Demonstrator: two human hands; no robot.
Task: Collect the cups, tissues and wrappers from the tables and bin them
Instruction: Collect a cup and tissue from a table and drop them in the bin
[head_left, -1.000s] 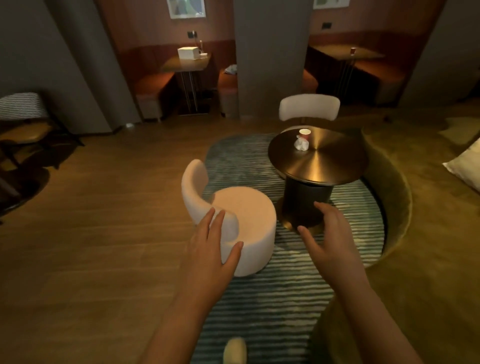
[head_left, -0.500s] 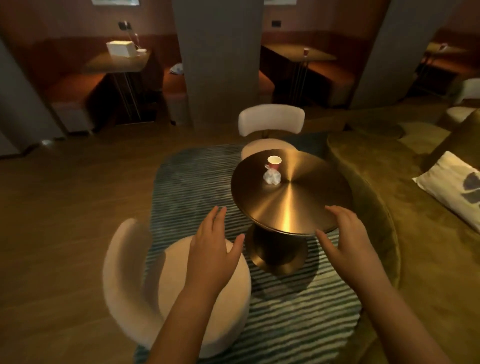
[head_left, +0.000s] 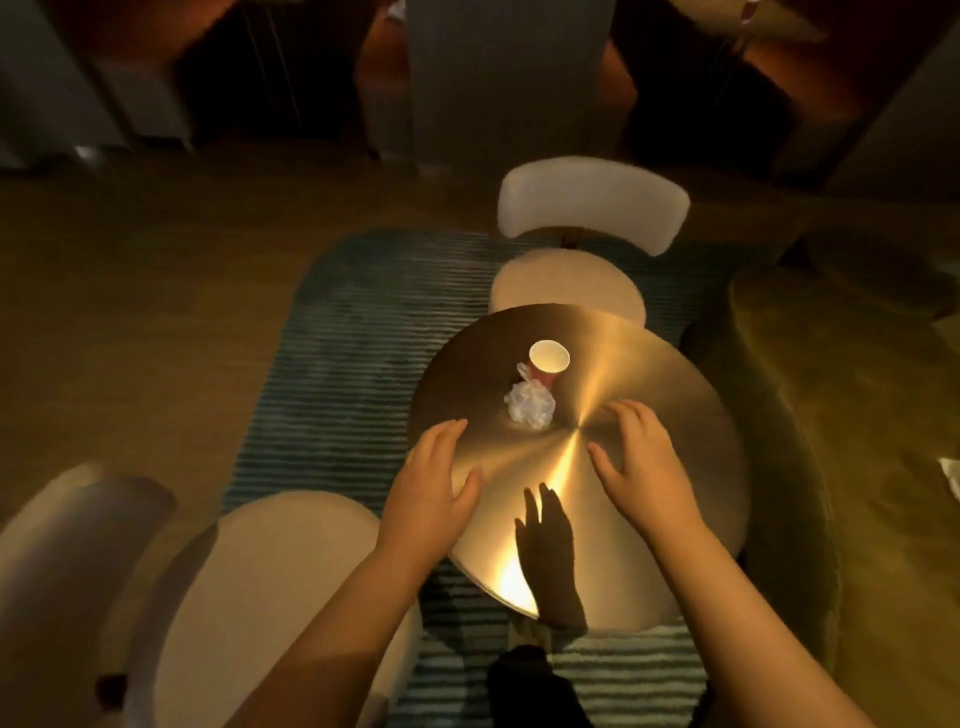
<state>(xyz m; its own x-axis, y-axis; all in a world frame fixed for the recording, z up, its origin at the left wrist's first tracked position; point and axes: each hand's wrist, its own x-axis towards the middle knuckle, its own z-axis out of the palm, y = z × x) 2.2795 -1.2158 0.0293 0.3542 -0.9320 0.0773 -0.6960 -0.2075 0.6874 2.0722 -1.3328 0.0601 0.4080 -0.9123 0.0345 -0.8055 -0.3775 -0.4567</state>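
Both hands, left (head_left: 434, 486) and right (head_left: 641, 470), reach forward, fingers spread.

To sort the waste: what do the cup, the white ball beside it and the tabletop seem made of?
Cup: probably paper, red matte wall, pale inside. White ball: crumpled tissue, or thin plastic, since the folds glint. Round table: brushed metal, brass-coloured, with radial shine.

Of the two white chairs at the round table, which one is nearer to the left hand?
The chair at bottom left, just beside the left hand. The other chair stands across the table.
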